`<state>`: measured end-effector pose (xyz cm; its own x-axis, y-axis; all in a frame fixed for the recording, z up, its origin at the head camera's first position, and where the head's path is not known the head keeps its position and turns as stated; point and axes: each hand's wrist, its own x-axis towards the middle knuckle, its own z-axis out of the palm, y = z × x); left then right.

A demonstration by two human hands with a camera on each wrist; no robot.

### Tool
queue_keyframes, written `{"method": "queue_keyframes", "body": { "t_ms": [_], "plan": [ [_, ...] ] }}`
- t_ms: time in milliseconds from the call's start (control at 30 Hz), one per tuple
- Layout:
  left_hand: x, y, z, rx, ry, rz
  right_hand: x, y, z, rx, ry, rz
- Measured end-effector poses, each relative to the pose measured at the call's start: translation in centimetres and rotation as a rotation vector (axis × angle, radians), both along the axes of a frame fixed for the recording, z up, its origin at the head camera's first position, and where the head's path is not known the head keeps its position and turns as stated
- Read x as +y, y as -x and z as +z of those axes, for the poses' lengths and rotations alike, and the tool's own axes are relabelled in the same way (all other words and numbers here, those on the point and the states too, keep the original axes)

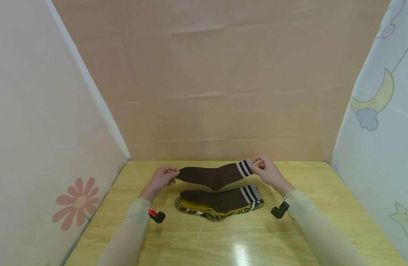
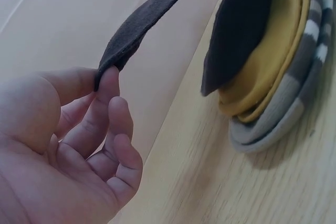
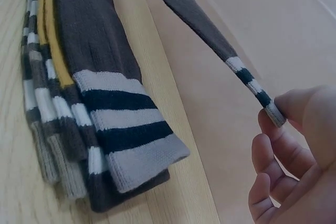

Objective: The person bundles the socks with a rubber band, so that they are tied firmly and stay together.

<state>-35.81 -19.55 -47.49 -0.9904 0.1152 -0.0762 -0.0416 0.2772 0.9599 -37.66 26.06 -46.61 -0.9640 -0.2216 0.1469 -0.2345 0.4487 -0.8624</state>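
Observation:
A dark brown sock with a grey-and-black striped cuff is stretched sideways between my two hands, raised off the table. My left hand pinches its toe end between thumb and finger. At the cuff, my right hand pinches the edge the same way. Just in front and below lies a stack of socks, with a matching dark brown one on top. Mustard yellow socks show beneath it in the left wrist view, and patterned grey, brown and white socks lie lowest.
The wooden table runs back to a peach-coloured cloth wall. White printed panels stand at the left and right. Small black devices sit on both wrists.

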Motion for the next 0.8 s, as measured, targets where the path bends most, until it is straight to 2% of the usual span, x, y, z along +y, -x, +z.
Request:
{"method": "queue_keyframes", "body": {
  "t_ms": [433,800],
  "plan": [
    [0.3,-1.3,1.2,0.013,-0.020,-0.044,1.1,-0.8,0.2,0.042,0.003,0.017],
    [0.4,-2.2,0.8,0.000,0.014,-0.098,1.8,-1.8,-0.1,0.014,-0.036,0.020]
  ]
}}
